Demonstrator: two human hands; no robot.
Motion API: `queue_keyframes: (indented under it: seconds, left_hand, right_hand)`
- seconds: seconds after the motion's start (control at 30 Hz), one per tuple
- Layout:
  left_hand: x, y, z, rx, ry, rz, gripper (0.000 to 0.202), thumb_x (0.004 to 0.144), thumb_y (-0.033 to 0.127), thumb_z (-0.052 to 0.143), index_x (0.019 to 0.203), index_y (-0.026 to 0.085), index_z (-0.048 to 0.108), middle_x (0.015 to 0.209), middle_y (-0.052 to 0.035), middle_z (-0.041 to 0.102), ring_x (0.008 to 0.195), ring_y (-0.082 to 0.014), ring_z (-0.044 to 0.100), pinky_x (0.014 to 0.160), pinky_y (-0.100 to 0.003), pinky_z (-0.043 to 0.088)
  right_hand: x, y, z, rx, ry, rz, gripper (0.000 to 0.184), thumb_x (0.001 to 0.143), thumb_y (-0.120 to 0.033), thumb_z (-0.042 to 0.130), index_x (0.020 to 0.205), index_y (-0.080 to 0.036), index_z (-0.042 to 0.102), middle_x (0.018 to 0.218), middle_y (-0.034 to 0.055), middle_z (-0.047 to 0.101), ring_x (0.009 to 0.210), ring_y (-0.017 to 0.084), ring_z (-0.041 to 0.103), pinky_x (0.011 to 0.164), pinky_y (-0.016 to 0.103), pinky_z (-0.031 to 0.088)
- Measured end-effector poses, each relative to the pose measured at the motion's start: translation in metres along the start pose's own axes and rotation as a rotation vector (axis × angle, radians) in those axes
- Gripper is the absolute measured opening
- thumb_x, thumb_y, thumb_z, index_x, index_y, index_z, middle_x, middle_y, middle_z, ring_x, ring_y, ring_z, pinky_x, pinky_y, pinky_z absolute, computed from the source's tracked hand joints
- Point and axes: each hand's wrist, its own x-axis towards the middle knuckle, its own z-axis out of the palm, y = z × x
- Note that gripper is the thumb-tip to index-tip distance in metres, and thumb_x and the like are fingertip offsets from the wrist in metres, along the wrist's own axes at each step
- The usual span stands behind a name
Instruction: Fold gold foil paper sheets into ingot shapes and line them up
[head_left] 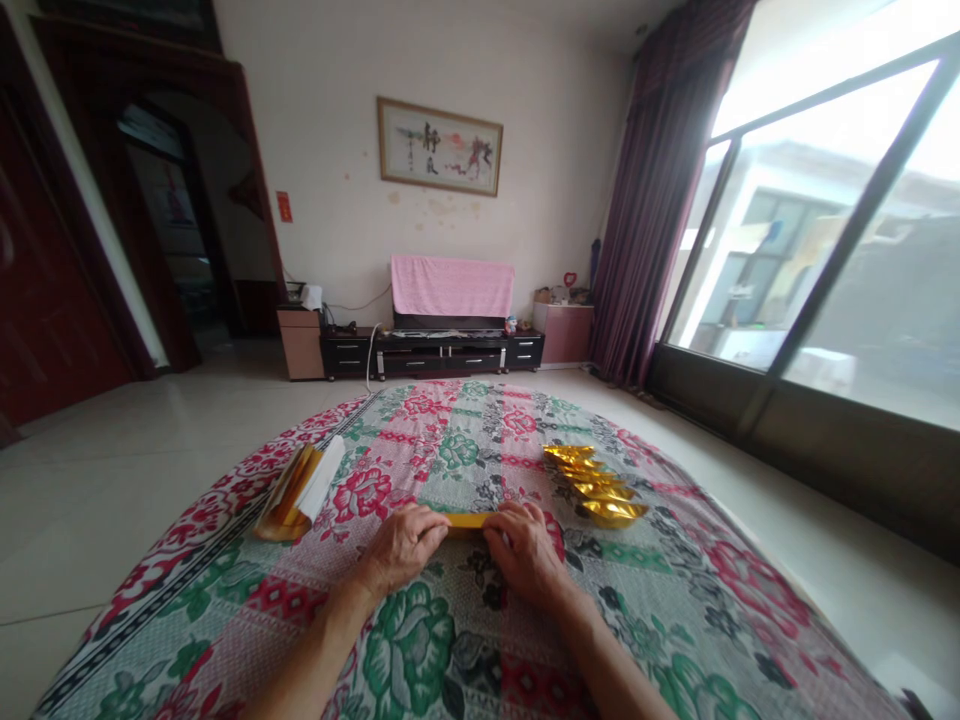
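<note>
Pressing: a gold strip (pixel 467 520) is held flat on the cloth (pixel 450 440), near the person, midway left to right.
Left hand (pixel 401 548): knuckles up, fingers curled onto the strip's left end, pinching it against the cloth.
Right hand (pixel 525 550): the same at the right end, fingers bent over the strip; only the strip's short middle shows between the two hands.
Strip: narrow and long, so it looks folded over at least once; it is not yet shaped like the finished ones.
Done: a row of folded gold pieces (pixel 596 487) lies right of the hands and a little farther off, overlapping one another. I count about five, though the far ones blur together.
Left to do: a stack (pixel 292 495) of sheets, gold with white backs, sits to the left, well apart from the hands. It looks thick, so I judge that far more is unfolded than folded.
Beyond: floor (pixel 112 470) tiles, a TV stand (pixel 442 352) at the far wall, a window (pixel 825 230) on the right.
</note>
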Motion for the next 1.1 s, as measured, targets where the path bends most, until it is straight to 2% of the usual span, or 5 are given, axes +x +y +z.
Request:
queue_keyframes:
  seconds: [0.23,0.33,0.63,0.97,1.1]
  left_hand:
    - [0.003,-0.002,0.009,0.045,0.042,-0.134,0.028,0.085,0.025,0.045,0.109,0.022,0.06,0.103,-0.0027,0.067,0.092,-0.0165,0.061,0.084,-0.029,0.046]
    - [0.004,-0.001,0.009,0.132,0.042,-0.15,0.031,0.085,0.024,0.045,0.114,0.024,0.056,0.103,-0.0029,0.066,0.09,-0.0177,0.061,0.082,-0.03,0.046]
    - [0.015,0.005,0.002,0.266,-0.084,-0.094,0.016,0.086,0.022,0.043,0.096,0.025,0.056,0.086,0.0006,0.064,0.081,-0.0169,0.055,0.074,-0.027,0.041]
    - [0.019,-0.005,0.001,0.3,-0.129,0.13,0.018,0.087,0.019,0.039,0.076,0.019,0.054,0.072,-0.0016,0.058,0.073,-0.0164,0.048,0.067,-0.029,0.038]
    - [0.019,-0.009,0.001,0.302,-0.147,0.172,0.018,0.086,0.019,0.04,0.076,0.019,0.055,0.071,-0.0023,0.057,0.071,-0.0167,0.047,0.064,-0.029,0.038]
  right_hand:
    - [0.006,0.009,0.014,-0.024,0.066,0.166,0.019,0.085,-0.028,0.047,0.077,-0.021,0.062,0.076,0.0007,0.065,0.075,0.015,0.055,0.077,0.027,0.033]
    - [0.008,0.01,0.016,-0.07,0.046,0.207,0.02,0.085,-0.03,0.047,0.077,-0.021,0.062,0.076,0.0018,0.065,0.074,0.016,0.055,0.074,0.026,0.033]
    - [0.016,0.011,0.011,-0.244,-0.058,0.185,0.022,0.084,-0.031,0.046,0.075,-0.021,0.063,0.076,0.0035,0.065,0.074,0.015,0.055,0.068,0.024,0.033]
    - [0.028,0.018,0.006,-0.247,-0.115,0.187,0.023,0.078,-0.026,0.051,0.06,-0.021,0.063,0.056,0.001,0.062,0.055,0.013,0.055,0.053,0.024,0.03]
    - [0.026,0.022,0.01,-0.214,-0.065,0.138,0.019,0.077,-0.026,0.052,0.063,-0.021,0.062,0.061,-0.0002,0.062,0.062,0.013,0.053,0.062,0.024,0.033]
